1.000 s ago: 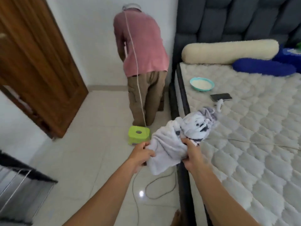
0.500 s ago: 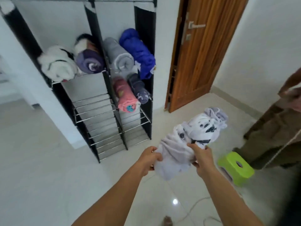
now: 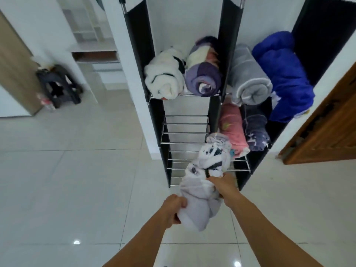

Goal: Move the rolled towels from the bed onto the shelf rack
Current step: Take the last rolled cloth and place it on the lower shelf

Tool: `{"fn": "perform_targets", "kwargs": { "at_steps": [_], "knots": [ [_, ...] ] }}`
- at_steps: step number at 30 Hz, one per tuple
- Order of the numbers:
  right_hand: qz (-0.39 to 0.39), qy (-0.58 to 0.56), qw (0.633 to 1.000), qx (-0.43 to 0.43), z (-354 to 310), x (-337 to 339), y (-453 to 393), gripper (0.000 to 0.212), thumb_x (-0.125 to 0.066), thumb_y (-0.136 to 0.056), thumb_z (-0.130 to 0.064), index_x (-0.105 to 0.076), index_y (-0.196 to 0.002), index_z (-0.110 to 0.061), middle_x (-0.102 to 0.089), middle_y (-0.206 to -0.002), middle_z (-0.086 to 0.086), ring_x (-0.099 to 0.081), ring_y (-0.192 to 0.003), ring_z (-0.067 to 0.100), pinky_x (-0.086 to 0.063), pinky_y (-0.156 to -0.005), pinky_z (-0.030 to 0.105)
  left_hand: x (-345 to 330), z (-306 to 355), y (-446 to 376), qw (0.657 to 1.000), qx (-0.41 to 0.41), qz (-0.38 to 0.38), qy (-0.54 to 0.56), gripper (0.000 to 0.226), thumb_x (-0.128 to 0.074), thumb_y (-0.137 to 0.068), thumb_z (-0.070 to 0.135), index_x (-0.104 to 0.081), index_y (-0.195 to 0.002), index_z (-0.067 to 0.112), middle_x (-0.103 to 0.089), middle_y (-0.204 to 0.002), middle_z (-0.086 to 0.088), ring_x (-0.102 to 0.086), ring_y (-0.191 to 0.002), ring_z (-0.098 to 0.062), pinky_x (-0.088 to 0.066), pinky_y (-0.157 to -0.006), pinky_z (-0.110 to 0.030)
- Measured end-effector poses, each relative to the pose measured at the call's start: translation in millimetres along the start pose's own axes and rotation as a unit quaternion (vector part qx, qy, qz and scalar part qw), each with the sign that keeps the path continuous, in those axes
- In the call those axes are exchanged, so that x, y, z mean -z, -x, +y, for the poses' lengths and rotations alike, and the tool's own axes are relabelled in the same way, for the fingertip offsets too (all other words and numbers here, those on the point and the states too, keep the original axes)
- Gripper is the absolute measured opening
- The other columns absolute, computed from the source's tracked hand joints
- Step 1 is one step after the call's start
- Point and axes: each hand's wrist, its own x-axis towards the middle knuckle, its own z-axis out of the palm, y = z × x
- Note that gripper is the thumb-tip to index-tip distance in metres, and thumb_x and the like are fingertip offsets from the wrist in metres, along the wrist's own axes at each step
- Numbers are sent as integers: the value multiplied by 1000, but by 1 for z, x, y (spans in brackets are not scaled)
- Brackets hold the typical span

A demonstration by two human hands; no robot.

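Note:
I hold a rolled white towel with dark prints (image 3: pixel 204 182) in both hands, right in front of the shelf rack (image 3: pixel 185 133). My left hand (image 3: pixel 173 211) grips its near end, and my right hand (image 3: pixel 221 186) grips its middle. The towel's far end reaches over the rack's lower left bars. On the rack's top row lie a white towel (image 3: pixel 163 78), a purple towel (image 3: pixel 204 74), a grey towel (image 3: pixel 248 79) and a blue towel (image 3: pixel 285 74). Below on the right lie a pink towel (image 3: pixel 233 128) and a dark patterned towel (image 3: pixel 256 132).
A wooden door (image 3: pixel 327 122) stands to the right of the rack. A dark stool (image 3: pixel 57 85) with things on it sits at the far left by a wall. White floor tiles (image 3: pixel 77 170) spread to the left and under my arms.
I turned from the bed to the rack and came close to it. The towel, still in both hands, now reaches over the lower left shelf bars. The bed is out of view.

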Motion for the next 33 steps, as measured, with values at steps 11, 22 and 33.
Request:
{"fn": "perform_targets", "kwargs": {
  "at_steps": [11, 22, 33],
  "knots": [
    [-26, 137, 990, -3, -77, -68, -142, 65, -72, -64, -24, -54, -124, -6, -63, -122, 12, -62, -108, 31, -53, -93, 43, 22, 93, -88, 996, -13, -15, 86, 43, -53, -79, 6, -52, -122, 11, -62, -109, -12, -60, -89, -26, -54, -72, -33],
    [0, 259, 966, 1, -96, -76, -222, 46, -62, -85, -26, -55, -125, -5, -60, -126, 14, -58, -115, 31, -45, -93, 35, -9, 179, -167, 989, -11, -71, 129, 17, -57, -93, 13, -52, -107, 6, -58, -88, -11, -69, -56, -21, -54, -65, -31],
    [-18, 31, 982, -186, -52, -73, -225, 95, -87, -53, -42, -38, -131, -21, -57, -124, 19, -63, -99, 42, -56, -52, 45, -7, 176, -187, 991, 24, -85, 105, 32, -66, -87, 17, -54, -117, 14, -63, -100, -12, -65, -83, -26, -57, -82, -37]
  ]
}}
